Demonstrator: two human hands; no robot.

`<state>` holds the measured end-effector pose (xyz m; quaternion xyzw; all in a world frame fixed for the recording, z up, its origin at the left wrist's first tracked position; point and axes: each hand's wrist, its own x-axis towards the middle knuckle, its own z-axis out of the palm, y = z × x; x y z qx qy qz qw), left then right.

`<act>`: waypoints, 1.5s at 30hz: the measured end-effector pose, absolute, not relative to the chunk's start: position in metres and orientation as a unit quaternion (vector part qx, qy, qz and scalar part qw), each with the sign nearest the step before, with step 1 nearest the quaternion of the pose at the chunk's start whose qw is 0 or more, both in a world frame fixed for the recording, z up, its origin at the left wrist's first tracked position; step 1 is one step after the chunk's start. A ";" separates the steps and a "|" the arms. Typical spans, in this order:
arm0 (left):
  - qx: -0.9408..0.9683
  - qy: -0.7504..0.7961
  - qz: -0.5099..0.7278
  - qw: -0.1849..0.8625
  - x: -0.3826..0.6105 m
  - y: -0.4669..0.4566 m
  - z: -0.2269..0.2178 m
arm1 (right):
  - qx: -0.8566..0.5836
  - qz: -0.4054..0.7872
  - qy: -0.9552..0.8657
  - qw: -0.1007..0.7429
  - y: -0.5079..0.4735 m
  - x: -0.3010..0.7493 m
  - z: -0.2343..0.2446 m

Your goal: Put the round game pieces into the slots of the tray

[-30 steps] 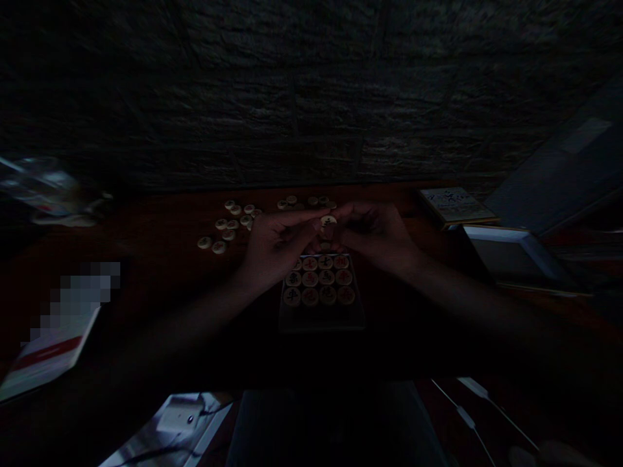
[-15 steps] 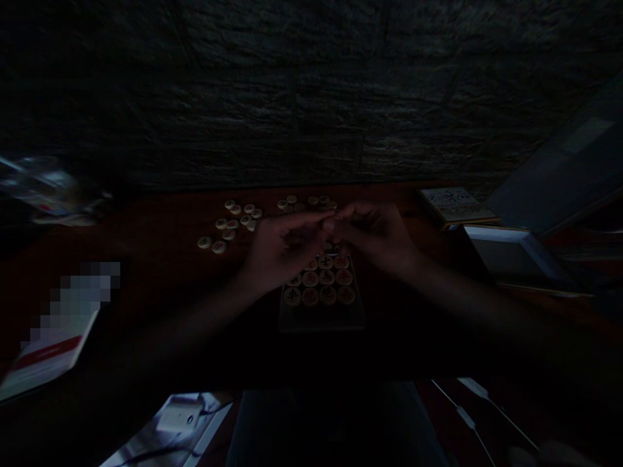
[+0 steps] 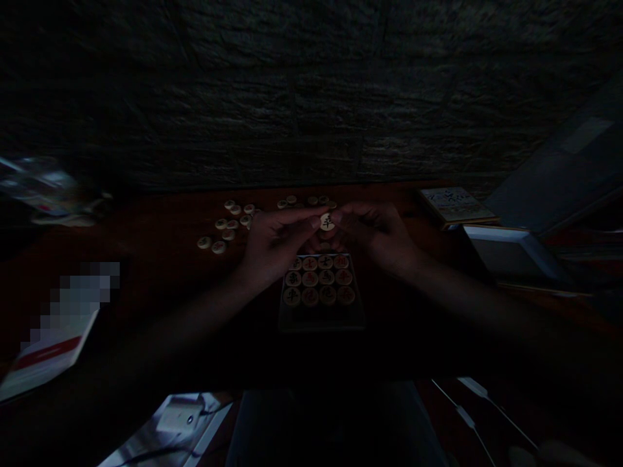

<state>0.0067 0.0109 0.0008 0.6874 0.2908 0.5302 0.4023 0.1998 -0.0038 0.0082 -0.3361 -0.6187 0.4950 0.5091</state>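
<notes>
Between my fingertips is a round Chinese chess piece (image 3: 328,222), its black character turned toward me. My left hand (image 3: 280,243) pinches it from the left, and my right hand (image 3: 377,237) grips its right edge. Just below and nearer to me lies a shallow box (image 3: 324,319) with several chess pieces set in rows, some marked red and some black. The near strip of the box shows no pieces. Loose chess pieces (image 3: 219,247) are scattered on the table beyond my left hand, and others (image 3: 291,200) lie behind both hands.
A dark wooden table (image 3: 160,259) runs up to a rough stone wall (image 3: 311,117). At the right are a lettered box (image 3: 457,204) and an open tray-like lid (image 3: 520,230). A clear plastic bag or bottle (image 3: 48,188) and a printed packet (image 3: 53,350) are on the left. White cables (image 3: 467,416) hang below.
The chess piece has been turned so that its black character faces me; before, fingers hid it. My hands have shifted slightly apart, and more of the boxed rows shows.
</notes>
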 end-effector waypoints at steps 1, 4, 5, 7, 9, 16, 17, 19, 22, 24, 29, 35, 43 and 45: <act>0.685 0.291 0.530 0.405 0.007 0.011 0.001 | -0.339 0.497 -0.616 0.509 -0.004 0.199 0.008; 0.679 0.287 0.532 0.416 0.007 0.012 0.001 | -0.333 0.510 -0.604 0.514 -0.004 0.199 0.008; 0.676 0.287 0.532 0.421 0.007 0.012 0.001 | -0.331 0.512 -0.599 0.518 -0.003 0.199 0.007; 0.670 0.287 0.532 0.430 0.008 0.013 0.001 | -0.329 0.508 -0.594 0.531 -0.002 0.199 0.006; 0.664 0.290 0.533 0.437 0.008 0.013 0.000 | -0.334 0.488 -0.597 0.542 -0.001 0.200 0.004; 0.671 0.306 0.532 0.415 0.009 0.015 -0.001 | -0.359 0.365 -0.671 0.536 -0.005 0.204 0.001; 0.673 0.307 0.533 0.411 0.010 0.015 -0.001 | -0.357 0.356 -0.680 0.532 -0.005 0.205 0.000; 0.673 0.308 0.534 0.409 0.010 0.015 -0.002 | -0.353 0.352 -0.689 0.526 -0.005 0.206 -0.002; 0.663 0.311 0.531 0.425 0.010 0.014 -0.001 | -0.356 0.350 -0.690 0.523 -0.005 0.206 -0.003; 0.658 0.308 0.525 0.443 0.010 0.013 -0.001 | -0.357 0.343 -0.694 0.523 -0.006 0.206 -0.003; 0.660 0.289 0.503 0.477 0.008 0.012 0.002 | -0.355 0.320 -0.707 0.521 -0.007 0.206 -0.003; 0.656 0.289 0.506 0.480 0.010 0.013 0.001 | -0.344 0.343 -0.706 0.515 -0.009 0.205 -0.004; 0.634 0.301 0.526 0.480 0.009 0.014 0.002 | -0.318 0.344 -0.714 0.521 -0.008 0.204 -0.002; 0.622 0.308 0.530 0.488 0.009 0.014 0.002 | -0.299 0.373 -0.707 0.521 -0.007 0.203 -0.001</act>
